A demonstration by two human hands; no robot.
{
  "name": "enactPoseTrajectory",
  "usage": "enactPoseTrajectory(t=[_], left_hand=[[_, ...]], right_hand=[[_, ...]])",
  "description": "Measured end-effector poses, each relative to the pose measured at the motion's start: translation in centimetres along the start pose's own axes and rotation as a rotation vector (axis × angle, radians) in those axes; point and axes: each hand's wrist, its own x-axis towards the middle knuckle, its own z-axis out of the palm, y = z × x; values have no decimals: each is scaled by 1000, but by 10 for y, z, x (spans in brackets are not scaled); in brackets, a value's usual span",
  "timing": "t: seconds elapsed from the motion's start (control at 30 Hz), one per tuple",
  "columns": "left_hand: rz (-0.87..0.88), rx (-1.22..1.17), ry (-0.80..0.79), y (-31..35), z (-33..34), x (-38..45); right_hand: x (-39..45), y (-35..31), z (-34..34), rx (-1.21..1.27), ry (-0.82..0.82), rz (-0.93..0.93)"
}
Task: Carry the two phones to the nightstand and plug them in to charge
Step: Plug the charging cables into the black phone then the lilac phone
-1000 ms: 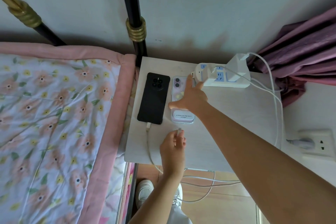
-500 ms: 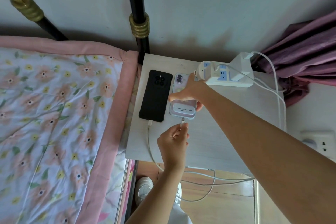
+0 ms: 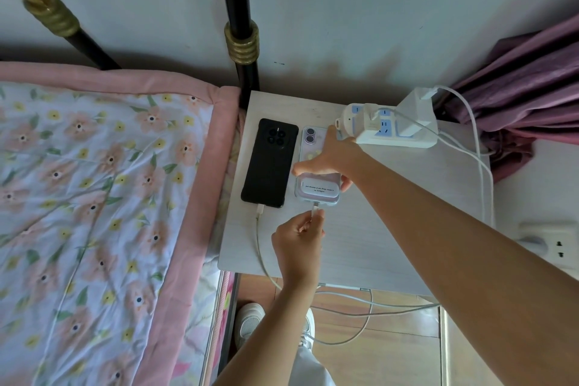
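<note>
Two phones lie face down side by side on the pale nightstand (image 3: 376, 229). The black phone (image 3: 269, 163) is on the left with a white cable (image 3: 259, 229) plugged into its bottom end. The lilac phone (image 3: 316, 191) is on the right, with a small white stand stuck on its back. My right hand (image 3: 329, 160) grips the lilac phone across its middle and hides part of it. My left hand (image 3: 300, 241) pinches the plug of a second white cable (image 3: 315, 209), whose tip sits at the lilac phone's bottom port.
A white power strip (image 3: 394, 131) with a charger brick lies at the nightstand's back right; cables run down over the right and front edges. The flowered bed (image 3: 94, 213) borders the left. A wall socket (image 3: 551, 244) is at right, purple curtain (image 3: 526, 97) behind.
My left hand has brought the cable plug forward from the table to the lilac phone's bottom port. My right hand has gone from resting on the phone to gripping its sides.
</note>
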Motion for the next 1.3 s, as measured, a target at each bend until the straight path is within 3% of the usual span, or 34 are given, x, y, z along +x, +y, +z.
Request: enactPoseTrajectory(t=[0.73, 1.3], left_hand=[[-204, -98, -20, 3, 0, 4], [-210, -53, -21, 6, -1, 8]], right_hand=[[-12, 7, 14, 97, 97, -3], [-15, 6, 16, 169, 125, -10]])
